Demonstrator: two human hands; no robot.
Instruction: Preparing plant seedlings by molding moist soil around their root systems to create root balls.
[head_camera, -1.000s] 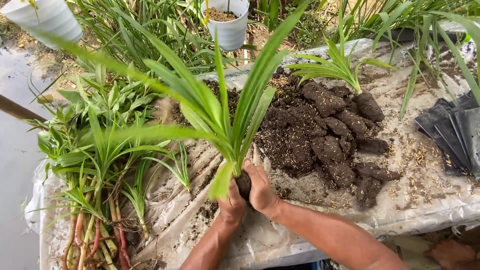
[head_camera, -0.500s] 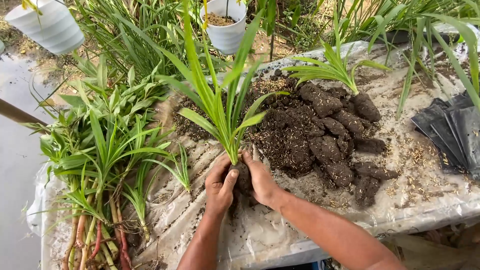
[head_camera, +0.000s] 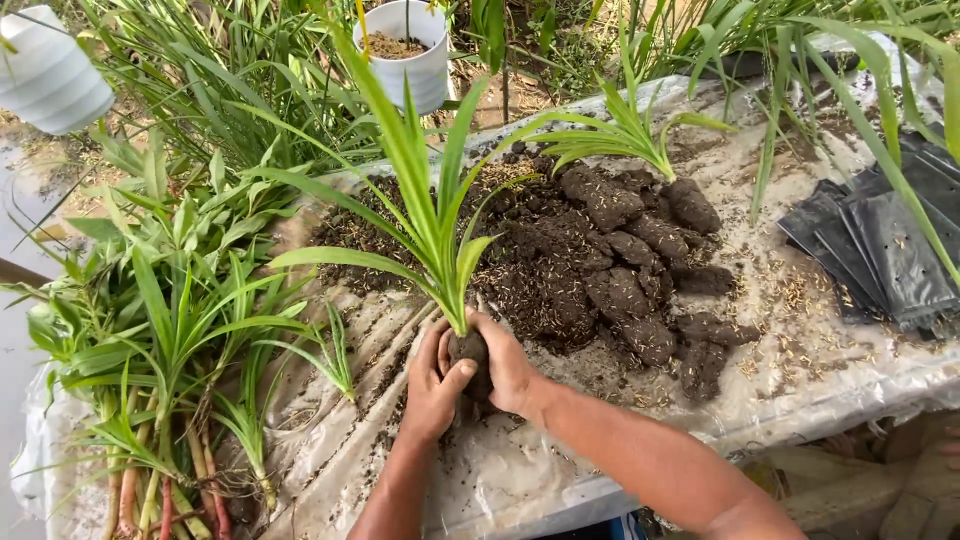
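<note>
Both hands clamp a dark, rounded ball of soil (head_camera: 468, 350) at the base of a long-leaved green seedling (head_camera: 432, 225), held upright just above the clear plastic sheet (head_camera: 520, 470). The left hand (head_camera: 432, 385) cups it from seven o'clock, the right hand (head_camera: 505, 365) from four. A heap of dark soil clumps (head_camera: 620, 260) lies at two o'clock; bare-rooted green seedlings (head_camera: 170, 340) at nine.
</note>
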